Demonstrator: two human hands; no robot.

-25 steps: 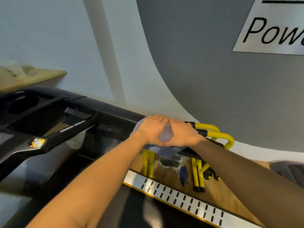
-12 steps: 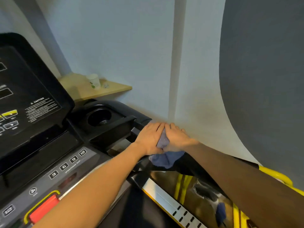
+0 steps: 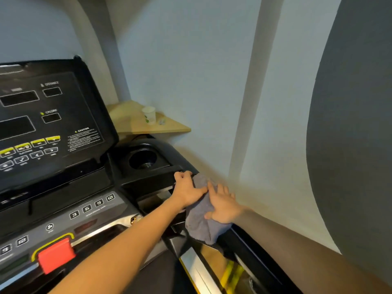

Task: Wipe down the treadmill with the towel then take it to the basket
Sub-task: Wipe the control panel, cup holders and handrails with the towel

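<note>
A grey-blue towel is draped over the black right handrail of the treadmill, just behind the console's cup holder. My left hand lies on the towel's upper end with fingers curled over its edge near the console. My right hand presses flat on the towel with fingers spread. The black console panel with its display and buttons fills the left side. The basket is not in view.
A red stop key sits at the lower left of the console. A paper cup stands on a wooden corner shelf behind the treadmill. The pale wall runs close along the right of the handrail. The treadmill's side rail shows below.
Both hands have slid the towel forward along the handrail toward the console. My right hand has flattened out on the towel. The view has turned left toward the display.
</note>
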